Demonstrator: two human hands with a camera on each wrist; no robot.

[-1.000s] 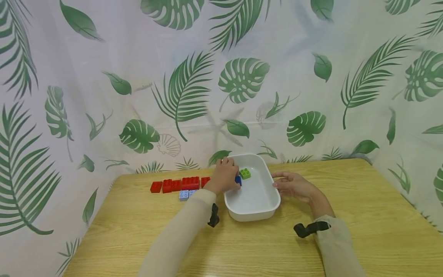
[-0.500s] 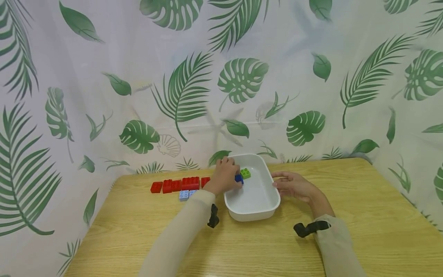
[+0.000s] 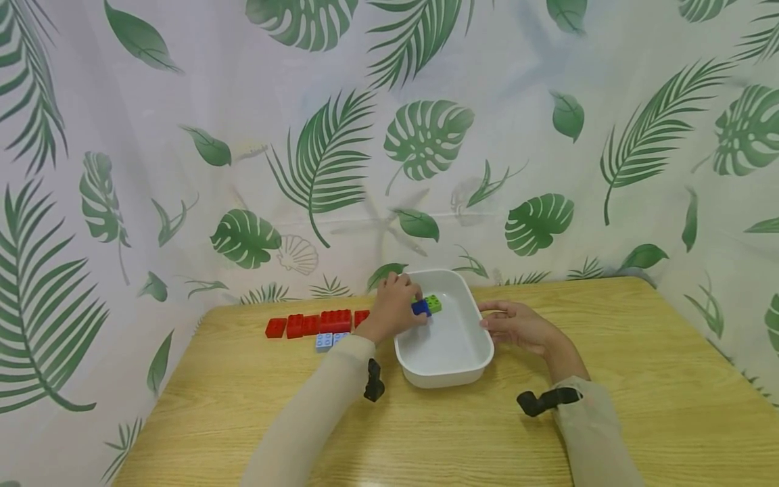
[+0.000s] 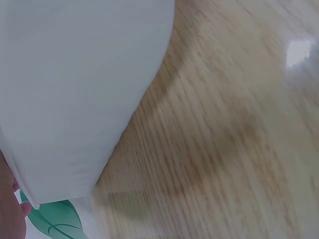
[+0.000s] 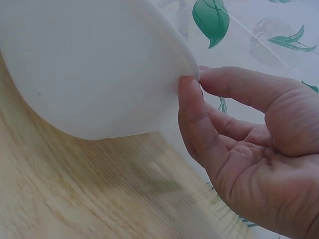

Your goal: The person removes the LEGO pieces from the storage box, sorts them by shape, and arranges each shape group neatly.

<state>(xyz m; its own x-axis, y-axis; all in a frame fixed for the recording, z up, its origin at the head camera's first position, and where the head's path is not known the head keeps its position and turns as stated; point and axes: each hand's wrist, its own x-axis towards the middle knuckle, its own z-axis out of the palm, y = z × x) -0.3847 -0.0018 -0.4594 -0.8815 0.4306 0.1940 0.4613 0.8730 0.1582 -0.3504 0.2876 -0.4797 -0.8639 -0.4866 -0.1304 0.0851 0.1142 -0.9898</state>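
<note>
My left hand [image 3: 395,304] reaches over the left rim of a white plastic bin [image 3: 447,379] and pinches a dark blue building brick [image 3: 420,308] between thumb and fingers. Just behind the blue brick is a light green brick [image 3: 433,304], partly covered. At the bin's right side, my right hand [image 3: 514,328] holds the rim with its fingertips; the right wrist view shows one fingertip [image 5: 189,92] against the outer wall. Only the bin's outside [image 4: 75,99] and a sliver of the left hand [image 4: 10,209] appear in the left wrist view.
Left of the bin, a row of several red bricks [image 3: 335,320] lies on the wooden table [image 3: 438,439]. Light blue bricks [image 3: 324,342] sit in front of it, partly behind the left forearm. A leaf-patterned curtain [image 3: 426,203] hangs right behind the table.
The blue brick has shifted a little right and back toward the green brick, and more of it shows. The right hand and the bin stay in place.
</note>
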